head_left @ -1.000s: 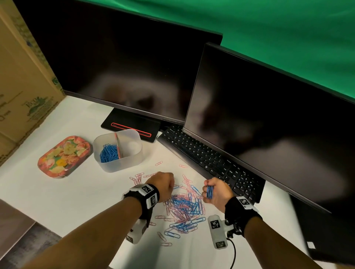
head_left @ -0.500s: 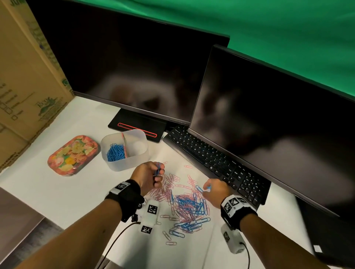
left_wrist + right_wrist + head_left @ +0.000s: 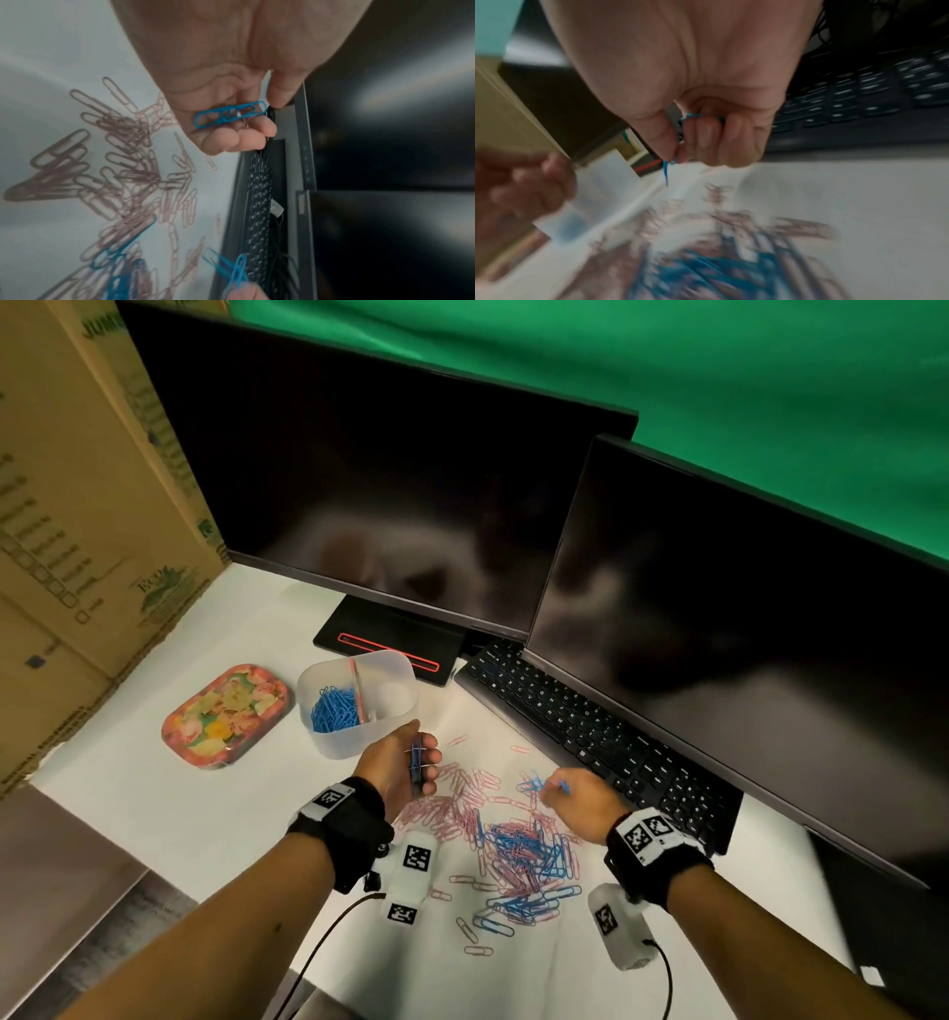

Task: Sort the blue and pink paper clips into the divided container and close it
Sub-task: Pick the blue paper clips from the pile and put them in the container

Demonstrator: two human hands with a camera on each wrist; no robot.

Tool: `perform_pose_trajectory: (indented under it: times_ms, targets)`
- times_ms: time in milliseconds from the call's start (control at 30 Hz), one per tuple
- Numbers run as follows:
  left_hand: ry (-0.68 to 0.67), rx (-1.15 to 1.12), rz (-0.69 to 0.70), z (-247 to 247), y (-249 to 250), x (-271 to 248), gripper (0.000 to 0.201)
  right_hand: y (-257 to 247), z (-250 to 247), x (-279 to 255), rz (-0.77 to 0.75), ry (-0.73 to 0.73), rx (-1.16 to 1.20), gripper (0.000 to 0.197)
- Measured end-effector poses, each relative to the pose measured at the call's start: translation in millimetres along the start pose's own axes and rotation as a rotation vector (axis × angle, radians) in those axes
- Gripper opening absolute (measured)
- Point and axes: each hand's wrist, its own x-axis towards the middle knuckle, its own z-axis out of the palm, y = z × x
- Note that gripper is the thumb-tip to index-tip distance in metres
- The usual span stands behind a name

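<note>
A translucent divided container [image 3: 359, 737] stands on the white desk, with blue clips [image 3: 334, 708] in its left compartment and the right one showing nothing. My left hand [image 3: 418, 762] hovers just in front of it, fingers curled round a few blue paper clips [image 3: 228, 115]. My right hand [image 3: 560, 791] is low over the desk near the keyboard, pinching blue paper clips [image 3: 666, 172] between thumb and fingers. A mixed pile of pink and blue clips [image 3: 513, 850] lies between my wrists.
The flowered lid [image 3: 226, 716] lies left of the container. A black keyboard [image 3: 590, 731] and two dark monitors [image 3: 390, 505] close off the back and right. A cardboard box [image 3: 77, 505] walls the left side. The desk edge [image 3: 154, 865] drops off at lower left.
My left hand has lifted off the pile and travelled up-left towards the container with blue clips. My right hand has dropped back to the desk near the keyboard.
</note>
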Motion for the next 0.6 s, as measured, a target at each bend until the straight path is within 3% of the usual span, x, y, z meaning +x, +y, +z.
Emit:
perform_pose_trajectory:
  times_ms: [133,233,433,600]
  targets:
    - [0.036,-0.05,0.01,-4.0,12.2,-5.6,0.029,-56.5,2.3,9.8,-0.111,-0.137,0.352,0.021]
    - [0.061,-0.066,0.068,-8.7,25.7,-10.3,0.024,-108.9,15.9,22.1,-0.13,-0.165,0.406,0.024]
    - [0.167,-0.142,0.154,-54.2,70.0,-11.4,0.021,-199.5,33.4,42.5,-0.251,-0.11,0.186,0.019]
    - [0.258,-0.036,0.144,-69.5,100.2,-4.8,0.022,-246.9,47.0,58.4,-0.207,-0.154,0.123,0.021]
